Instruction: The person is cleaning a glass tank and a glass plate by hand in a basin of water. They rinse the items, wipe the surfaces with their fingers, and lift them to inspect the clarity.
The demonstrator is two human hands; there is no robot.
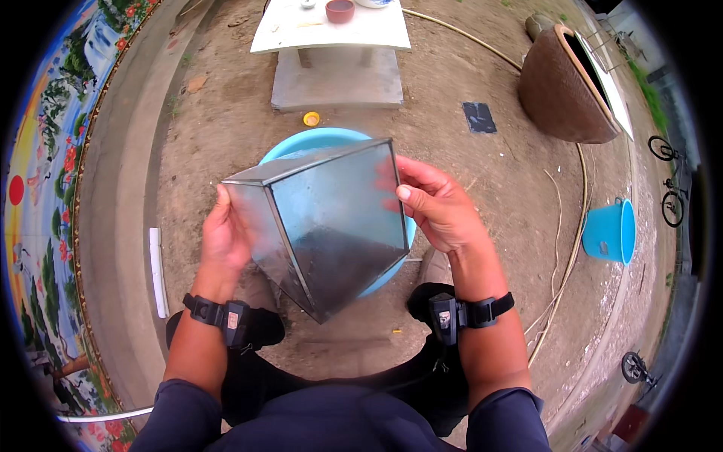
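Observation:
A small glass tank (339,214) with dark edges is tilted between my two hands, above a light blue round basin (316,137). My left hand (226,231) grips its left side, thumb at the top corner. On the right edge my right hand (435,203) pinches the glass, thumb outside and fingers showing blurred through the pane. The glass looks wet and cloudy. The tank hides most of the basin, in which some water shows near the far rim. Both wrists wear black straps with small devices.
Beyond the basin stand a small yellow dish (311,118) and a white-topped table (333,37) bearing a reddish-brown bowl (340,11). At right are a big brown clay jar (565,90), a blue bucket (607,231) and a hose (576,248). A white strip (159,274) lies at left.

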